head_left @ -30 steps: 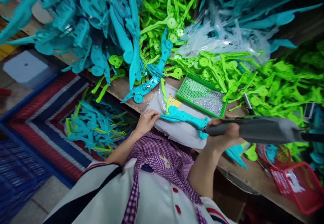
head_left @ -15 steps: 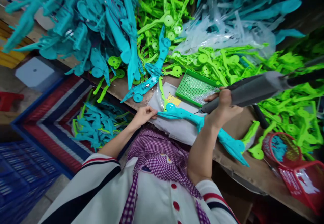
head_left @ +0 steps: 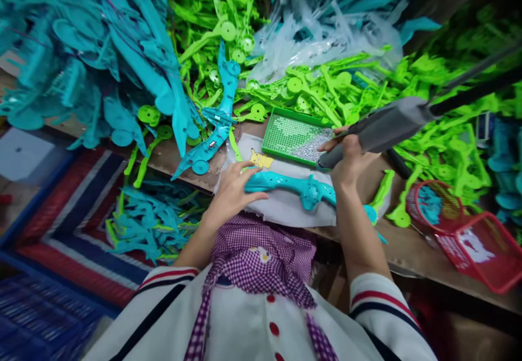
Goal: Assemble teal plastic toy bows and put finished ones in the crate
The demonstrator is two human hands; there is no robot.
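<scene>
Heaps of teal and green plastic parts crowd the workbench. On a white cloth at its near edge lies the teal toy piece. Left hand, fingers spread wide, presses flat on its end. Right hand, wrist raised, is wrapped around a grey power screwdriver, tip angled down at the green screw tray.

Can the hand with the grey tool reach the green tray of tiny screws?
Probably yes. The right hand already holds the grey tool with its tip at the near edge of the green tray, and nothing lies between them.
</scene>
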